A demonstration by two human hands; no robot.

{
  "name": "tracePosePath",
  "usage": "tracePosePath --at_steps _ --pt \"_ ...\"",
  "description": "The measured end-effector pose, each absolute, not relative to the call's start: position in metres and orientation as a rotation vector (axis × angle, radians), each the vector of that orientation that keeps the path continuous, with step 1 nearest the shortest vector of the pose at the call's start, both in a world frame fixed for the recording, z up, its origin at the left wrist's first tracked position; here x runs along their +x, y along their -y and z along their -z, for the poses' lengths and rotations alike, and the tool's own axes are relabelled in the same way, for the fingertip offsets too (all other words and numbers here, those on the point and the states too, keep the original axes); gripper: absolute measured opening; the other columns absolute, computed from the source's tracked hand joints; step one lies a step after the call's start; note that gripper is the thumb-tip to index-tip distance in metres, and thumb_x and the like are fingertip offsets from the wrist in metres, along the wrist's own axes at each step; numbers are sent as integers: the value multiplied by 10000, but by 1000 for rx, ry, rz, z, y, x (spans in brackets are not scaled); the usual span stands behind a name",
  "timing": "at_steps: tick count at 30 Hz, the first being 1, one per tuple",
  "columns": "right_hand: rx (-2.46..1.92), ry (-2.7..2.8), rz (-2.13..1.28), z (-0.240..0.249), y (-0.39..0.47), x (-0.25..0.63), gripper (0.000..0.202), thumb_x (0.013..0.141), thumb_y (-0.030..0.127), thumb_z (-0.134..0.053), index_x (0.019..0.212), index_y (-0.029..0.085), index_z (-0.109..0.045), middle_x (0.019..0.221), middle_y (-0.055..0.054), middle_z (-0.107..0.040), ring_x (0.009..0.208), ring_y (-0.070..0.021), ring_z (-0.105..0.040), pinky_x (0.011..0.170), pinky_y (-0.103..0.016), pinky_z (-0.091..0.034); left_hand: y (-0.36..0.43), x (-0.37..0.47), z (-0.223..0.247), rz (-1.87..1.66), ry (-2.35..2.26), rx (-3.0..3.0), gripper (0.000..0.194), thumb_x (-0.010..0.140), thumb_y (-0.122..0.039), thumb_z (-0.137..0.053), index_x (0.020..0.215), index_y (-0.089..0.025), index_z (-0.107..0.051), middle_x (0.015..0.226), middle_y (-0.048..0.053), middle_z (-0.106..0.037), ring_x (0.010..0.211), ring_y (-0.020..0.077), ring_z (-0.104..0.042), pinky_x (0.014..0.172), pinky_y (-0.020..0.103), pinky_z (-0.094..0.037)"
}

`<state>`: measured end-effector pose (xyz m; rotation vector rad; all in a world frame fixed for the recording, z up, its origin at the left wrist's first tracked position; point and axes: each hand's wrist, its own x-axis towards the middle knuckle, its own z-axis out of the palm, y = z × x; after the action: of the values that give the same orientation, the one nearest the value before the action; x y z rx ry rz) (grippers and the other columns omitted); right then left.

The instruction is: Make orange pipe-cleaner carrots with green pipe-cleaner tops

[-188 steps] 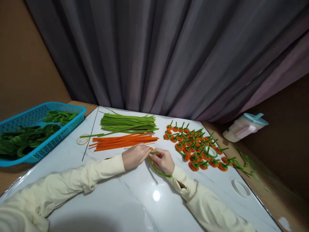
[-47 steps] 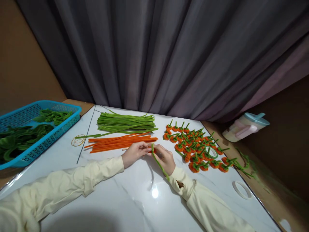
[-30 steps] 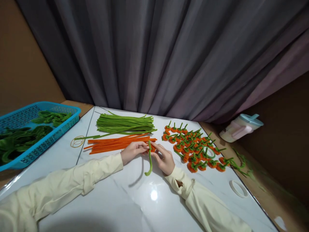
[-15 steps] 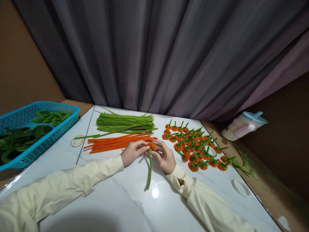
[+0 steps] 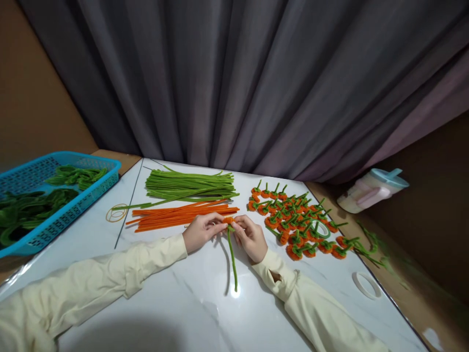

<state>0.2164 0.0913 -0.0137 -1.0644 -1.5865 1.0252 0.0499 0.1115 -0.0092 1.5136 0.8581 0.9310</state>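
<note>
Between my two hands is a small orange pipe-cleaner pumpkin with a long green pipe cleaner hanging from it toward me. My left hand pinches its left side with thumb and forefinger. On the other side, the fingertips of my right hand are closed on it too, near where the green strand meets the orange. Just beyond my left hand lies a bundle of orange pipe cleaners, and behind that a thick bundle of green pipe cleaners.
Many finished-looking orange pumpkins with green stems cover the right side. A roll of green tape lies among them, a white ring nearer. A blue basket holds green pieces at left. A lidded cup stands right; rubber bands lie left.
The hanging end of the green pipe cleaner has swung to the right. The orange pumpkin has turned slightly in my fingers, and my right fingers have closed in nearer to it.
</note>
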Motion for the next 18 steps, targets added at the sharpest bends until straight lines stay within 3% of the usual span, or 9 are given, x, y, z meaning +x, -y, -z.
tracePosePath --at_steps 11,18 --pt "-811 1254 -1595 8 -92 214 292 798 453 -511 810 161 -508 602 -8 -591 385 -95 -490 338 -214 -398 -116 46 -1 -830 -690 1128 267 655 -324 -656 760 -113 -531 604 13 -573 519 105 -527 509 216 -402" --pt "-813 1284 -1561 6 -92 216 277 726 386 -627 850 163 -519 630 13 -577 449 -94 -526 343 -202 -435 -116 46 -1 -859 -673 1186 306 687 -240 -605 963 -114 -562 725 42 -610 597 132 -561 550 232 -408"
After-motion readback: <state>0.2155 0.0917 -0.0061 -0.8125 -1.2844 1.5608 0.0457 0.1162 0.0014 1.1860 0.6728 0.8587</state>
